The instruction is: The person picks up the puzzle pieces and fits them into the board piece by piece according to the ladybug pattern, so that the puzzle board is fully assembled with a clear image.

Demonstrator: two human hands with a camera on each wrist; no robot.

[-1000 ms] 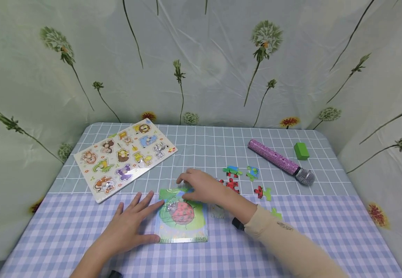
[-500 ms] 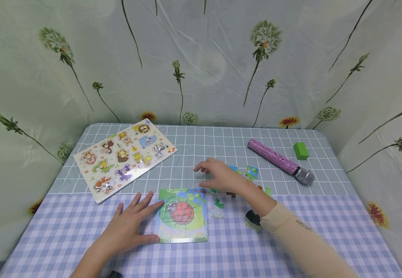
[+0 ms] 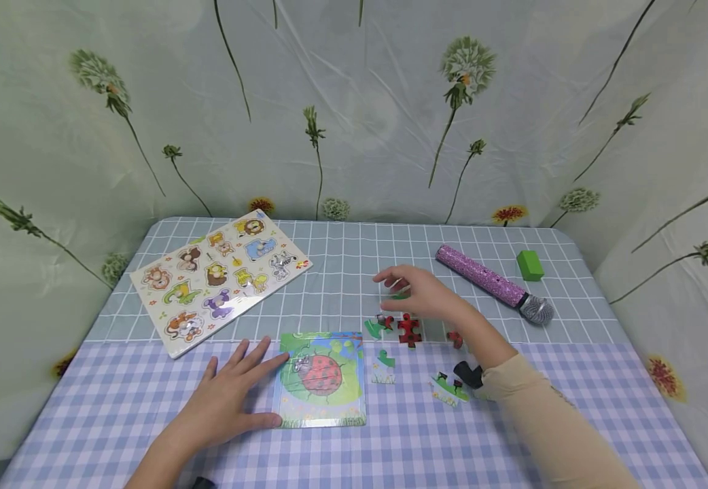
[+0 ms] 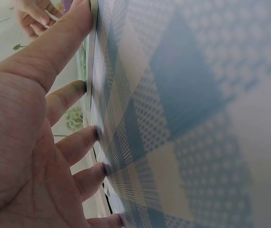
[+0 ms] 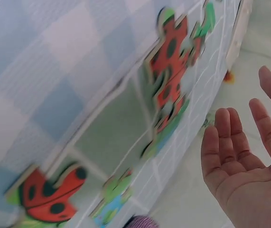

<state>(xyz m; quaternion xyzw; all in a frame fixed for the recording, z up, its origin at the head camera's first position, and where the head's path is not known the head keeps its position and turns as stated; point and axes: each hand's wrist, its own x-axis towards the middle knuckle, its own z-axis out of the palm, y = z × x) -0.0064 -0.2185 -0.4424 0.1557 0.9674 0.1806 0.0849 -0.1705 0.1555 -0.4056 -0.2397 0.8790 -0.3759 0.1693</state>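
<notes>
A square ladybug picture board point(image 3: 322, 377) lies flat on the checked cloth. My left hand point(image 3: 225, 394) is spread at its left side, index fingertip and thumb touching the edge; in the left wrist view those fingertips point(image 4: 80, 87) meet the board's rim. To the right of the board, my right hand point(image 3: 421, 293) hovers above loose jigsaw pieces, fingers loosely bent. Nothing is held in it in the right wrist view. Below it lie a red jigsaw piece point(image 3: 410, 333) and a green-and-red piece point(image 3: 380, 326). A green-and-white piece point(image 3: 383, 369) sits beside the board. Other pieces are partly hidden behind the hand.
An animal puzzle board point(image 3: 222, 281) lies slanted at the back left. At the back right are a glittery purple microphone point(image 3: 494, 284) and a green block point(image 3: 531, 265). Another jigsaw piece point(image 3: 450, 388) lies near the right wrist. A floral curtain point(image 3: 366, 122) surrounds the table.
My right hand has moved from above the board's top edge to the right and back, over the loose pieces, uncovering some nearer ones. The left hand stays in place.
</notes>
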